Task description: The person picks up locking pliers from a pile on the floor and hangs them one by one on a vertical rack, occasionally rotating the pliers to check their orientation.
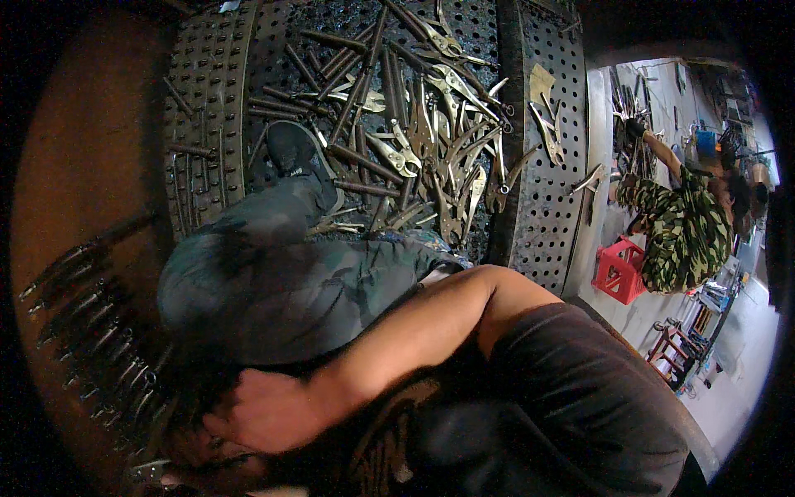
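My right arm bends across from the right, and my right hand [267, 411] is low on the left in deep shadow. Its fingers are curled closed; what they hold, if anything, is hidden in the dark. Just below it, dim skin at the bottom edge seems to be part of my left hand [172, 480], whose fingers I cannot make out. A small bright metal piece [149, 473] shows beside it. Beyond my bent leg [273, 290] and dark shoe [291, 149], several locking pliers [396, 156] lie heaped with dark metal rods [364, 83].
Perforated metal plates [546, 219] flank the heap, with a tan scrap [541, 83] and loose plier parts [548, 137] on the right one. Rows of metal parts [99, 331] stand at left. Far right, a person in camouflage [683, 232] reaches toward rods, near a red crate [619, 272].
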### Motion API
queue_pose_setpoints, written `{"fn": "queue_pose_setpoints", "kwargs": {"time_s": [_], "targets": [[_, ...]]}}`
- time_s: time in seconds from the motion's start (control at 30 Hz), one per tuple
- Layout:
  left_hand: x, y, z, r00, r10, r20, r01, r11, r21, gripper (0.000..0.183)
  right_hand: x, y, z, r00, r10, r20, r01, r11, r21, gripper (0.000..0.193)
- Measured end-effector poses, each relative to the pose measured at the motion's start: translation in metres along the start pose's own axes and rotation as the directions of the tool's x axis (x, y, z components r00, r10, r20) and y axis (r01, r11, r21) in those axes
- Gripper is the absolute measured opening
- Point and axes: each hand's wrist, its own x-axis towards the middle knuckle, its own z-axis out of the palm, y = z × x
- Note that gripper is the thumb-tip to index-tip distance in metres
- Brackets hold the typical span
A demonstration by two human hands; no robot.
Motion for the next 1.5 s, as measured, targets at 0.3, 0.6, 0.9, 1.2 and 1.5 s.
{"fn": "queue_pose_setpoints", "kwargs": {"time_s": [0.3,0.6,0.9,1.2,1.5], "targets": [[0.004,0.0,0.004,1.0,-0.002,0.023,0.002,1.0,-0.005,0.049,-0.005,0.007,0.003,0.999,-0.003,-0.04,0.004,1.0,0.024,0.052],[0.006,-0.006,0.011,0.998,0.004,0.055,-0.002,0.999,-0.039,0.046,0.0,0.007,-0.012,0.98,-0.091,-0.178,0.108,0.99,0.087,0.053],[0.002,-0.001,0.017,0.997,0.019,0.071,-0.013,0.997,-0.076,0.044,-0.003,0.016,-0.022,0.93,-0.09,-0.356,0.081,0.996,-0.04,0.028],[0.004,-0.011,0.024,0.993,0.038,0.109,-0.019,0.985,-0.17,0.042,-0.009,0.003,-0.022,0.981,0.126,-0.146,-0.061,0.92,0.387,0.036],[0.011,-0.019,0.033,0.986,0.035,0.164,0.006,0.97,-0.243,0.041,-0.013,0.004,-0.03,0.983,0.04,-0.182,0.02,0.948,0.317,0.037]]}}
